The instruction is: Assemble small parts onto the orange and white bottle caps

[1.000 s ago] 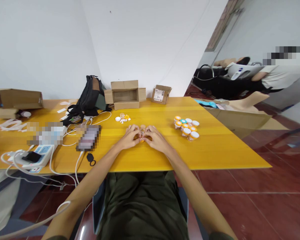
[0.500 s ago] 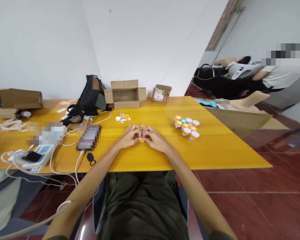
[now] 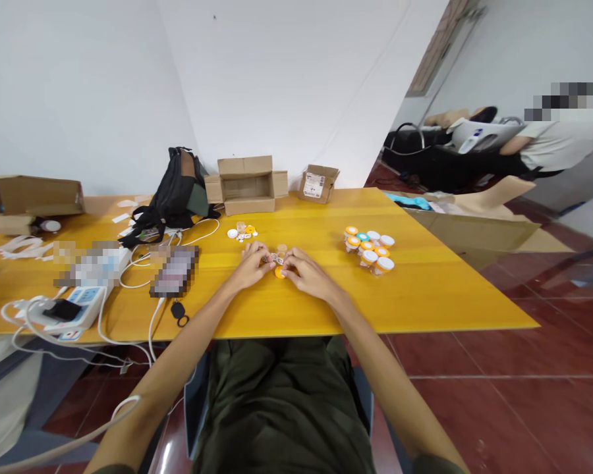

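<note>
Both of my hands are over the middle of the table. My right hand [image 3: 304,271] pinches the right edge of an orange lid [image 3: 279,272]. To its left, my left hand [image 3: 253,266] is closed, thumb and fingertips together beside small white patterned pieces [image 3: 275,257]; whether one is between them is too small to tell. Just beyond the fingers stands a small clear cup [image 3: 281,249], partly hidden. Farther back lie a white lid [image 3: 232,234], another clear cup [image 3: 241,228], a yellow-orange part [image 3: 250,230] and several small white pieces.
Several clear jars with orange, white and teal lids [image 3: 367,246] stand grouped to the right. Cardboard boxes [image 3: 247,205] and a black backpack [image 3: 180,181] are at the back. A phone [image 3: 176,271], cables and a power strip [image 3: 86,306] lie left. A person sits at far right.
My hands have moved apart, my left hand shifting slightly left off the orange lid. More of the lid and the white patterned pieces now shows between them.
</note>
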The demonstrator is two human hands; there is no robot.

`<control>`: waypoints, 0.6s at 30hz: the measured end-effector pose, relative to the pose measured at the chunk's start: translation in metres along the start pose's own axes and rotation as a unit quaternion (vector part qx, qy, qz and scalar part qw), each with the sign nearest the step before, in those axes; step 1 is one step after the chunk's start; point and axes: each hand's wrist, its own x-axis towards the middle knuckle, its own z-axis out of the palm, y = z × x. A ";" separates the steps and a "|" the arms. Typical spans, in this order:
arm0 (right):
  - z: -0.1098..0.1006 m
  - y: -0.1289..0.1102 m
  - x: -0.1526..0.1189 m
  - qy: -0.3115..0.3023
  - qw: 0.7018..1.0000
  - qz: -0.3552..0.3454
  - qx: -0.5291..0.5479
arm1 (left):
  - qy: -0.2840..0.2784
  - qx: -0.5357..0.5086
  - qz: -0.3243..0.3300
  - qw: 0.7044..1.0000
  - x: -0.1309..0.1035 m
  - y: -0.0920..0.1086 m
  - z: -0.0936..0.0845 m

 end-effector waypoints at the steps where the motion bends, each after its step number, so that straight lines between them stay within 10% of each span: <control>1: 0.000 -0.001 0.000 0.001 1.000 0.000 -0.001 | 0.000 0.008 0.004 1.000 -0.001 0.000 0.001; 18: 0.002 0.009 0.000 0.084 0.995 0.045 -0.026 | -0.051 0.031 0.051 0.997 -0.006 0.010 -0.001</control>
